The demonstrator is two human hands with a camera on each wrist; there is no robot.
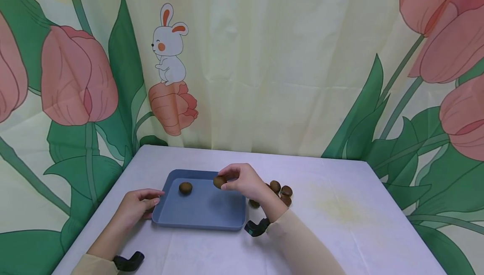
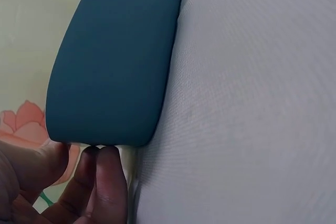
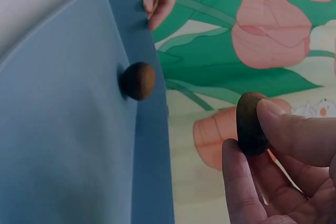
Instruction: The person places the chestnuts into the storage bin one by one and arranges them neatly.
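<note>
A blue-grey tray (image 1: pixel 204 220) lies on the white table, with one brown chestnut (image 1: pixel 185 188) inside toward its left. My left hand (image 1: pixel 138 205) holds the tray's left edge; in the left wrist view its fingertips (image 2: pixel 109 169) meet the tray's end wall (image 2: pixel 107 103). Over the right half of the tray, my right hand (image 1: pixel 243 180) pinches another chestnut (image 1: pixel 219 182) between thumb and fingers. In the right wrist view this held chestnut (image 3: pixel 251 124) looks dark and rounded, raised off the tray. The chestnut in the tray (image 3: pixel 139 81) also shows there.
Several more chestnuts (image 1: pixel 286 191) sit in a cluster on the table to the right of the tray, partly hidden behind my right wrist. The table's back edge (image 1: pixel 257 154) meets a curtain (image 1: pixel 264 77) printed with tulips and a rabbit. Each wrist wears a black device (image 1: pixel 129 261).
</note>
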